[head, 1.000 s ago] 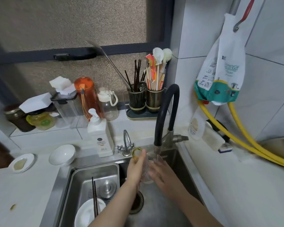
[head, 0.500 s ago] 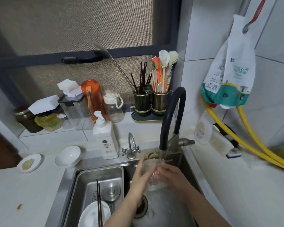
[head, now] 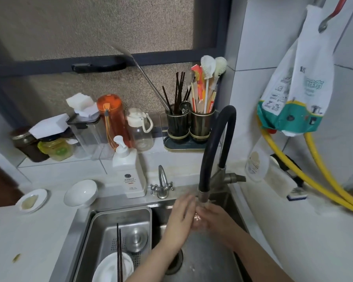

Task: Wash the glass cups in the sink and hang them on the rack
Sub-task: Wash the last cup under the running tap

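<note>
My left hand (head: 180, 217) and my right hand (head: 214, 219) meet under the spout of the black faucet (head: 214, 151), over the sink (head: 202, 259). The glass cup (head: 198, 215) sits between them, only a blurred patch of it visible between the fingers. My right hand's fingers curl round it from the right; my left hand lies against it with fingers fairly straight, and I cannot tell whether it grasps. Both hands are motion-blurred. The drain (head: 174, 263) lies just below my left forearm.

Left of the hands, a steel basket (head: 102, 220) in the sink holds a white plate (head: 108, 269) with dark chopsticks (head: 119, 253) across it and a round metal lid (head: 136, 239). Behind the sink stand a small tap (head: 162, 185) and a white pump bottle (head: 128, 169). On the desk (head: 29, 241) to the left are a white bowl (head: 81, 192) and a small dish (head: 32, 200). Two utensil holders (head: 190, 125) stand on the sill. Yellow hoses (head: 314, 180) run along the right wall beneath a hanging bag (head: 298, 88).
</note>
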Demonstrator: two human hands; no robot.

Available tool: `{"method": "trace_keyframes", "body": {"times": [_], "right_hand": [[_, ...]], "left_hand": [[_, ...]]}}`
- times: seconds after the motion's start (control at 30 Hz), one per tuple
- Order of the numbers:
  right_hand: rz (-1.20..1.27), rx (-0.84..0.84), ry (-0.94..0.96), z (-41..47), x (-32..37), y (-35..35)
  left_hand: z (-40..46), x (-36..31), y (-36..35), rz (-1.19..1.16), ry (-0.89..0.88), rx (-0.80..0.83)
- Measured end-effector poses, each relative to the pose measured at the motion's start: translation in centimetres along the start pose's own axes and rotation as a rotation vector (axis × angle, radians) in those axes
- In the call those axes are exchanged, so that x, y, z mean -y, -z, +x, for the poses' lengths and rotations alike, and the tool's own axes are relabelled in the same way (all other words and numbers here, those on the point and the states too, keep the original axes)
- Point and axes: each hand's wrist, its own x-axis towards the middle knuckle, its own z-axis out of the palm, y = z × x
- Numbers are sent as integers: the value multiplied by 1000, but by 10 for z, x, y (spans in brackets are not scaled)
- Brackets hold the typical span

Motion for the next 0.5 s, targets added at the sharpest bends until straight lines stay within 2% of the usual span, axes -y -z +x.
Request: {"method": "trace_keyframes", "body": {"times": [0.07,0.13,0.2,0.23,0.33,0.43,0.5], "right_hand": [[31,33,-39,0,-1,0],[86,67,-78,1,0,-2],[105,54,-85,5,1,-4],[80,48,-84,7,0,-5],[-49,120,-94,7,9,-2],[-369,317,-123,2,25,2],[-370,351,-111,2,29,5]], "left_hand": [[-8,12,9,177,-69,170],[-10,24,16,482,-124,299],[-8,27,17,748,-190,260],[-5,23,18,796,-228,229],[9,12,24,715,-288,259],[21,6,35,577,-232,363],[24,5,37,457,-192,374]]}}
